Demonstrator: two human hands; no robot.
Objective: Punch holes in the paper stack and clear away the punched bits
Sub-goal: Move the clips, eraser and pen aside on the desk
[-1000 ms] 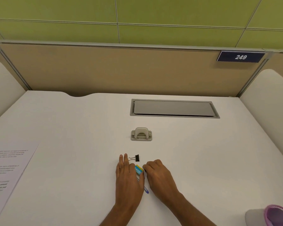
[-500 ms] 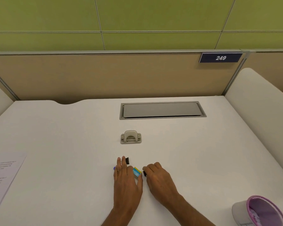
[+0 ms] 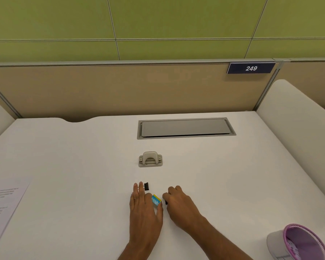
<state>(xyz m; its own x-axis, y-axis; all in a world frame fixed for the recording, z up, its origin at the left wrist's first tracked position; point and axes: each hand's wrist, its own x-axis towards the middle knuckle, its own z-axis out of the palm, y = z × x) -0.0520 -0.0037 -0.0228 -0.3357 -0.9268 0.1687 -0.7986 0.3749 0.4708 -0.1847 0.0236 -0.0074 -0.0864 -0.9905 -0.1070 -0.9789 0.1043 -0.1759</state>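
A beige hole punch [image 3: 150,159] stands on the white desk [image 3: 64,166], a little beyond my hands. The printed paper stack [image 3: 4,203] lies at the desk's left edge, partly out of view. My left hand [image 3: 144,209] lies flat with straight fingers, its fingertips against a black binder clip [image 3: 146,186]. A small blue and yellow box [image 3: 156,200] sits beside its thumb. My right hand [image 3: 179,204] is just right of the box, its fingers curled round a small black item [image 3: 166,201], mostly hidden.
A grey cup with a purple rim [image 3: 300,243] stands at the desk's near right corner. A grey cable hatch [image 3: 186,127] is set into the desk behind the punch. Beige partition panels close off the back and both sides.
The blue pen tip seen by my left hand earlier is hidden now. My right hand has drawn slightly right, away from the box. The view has swung right, showing more of the cup.
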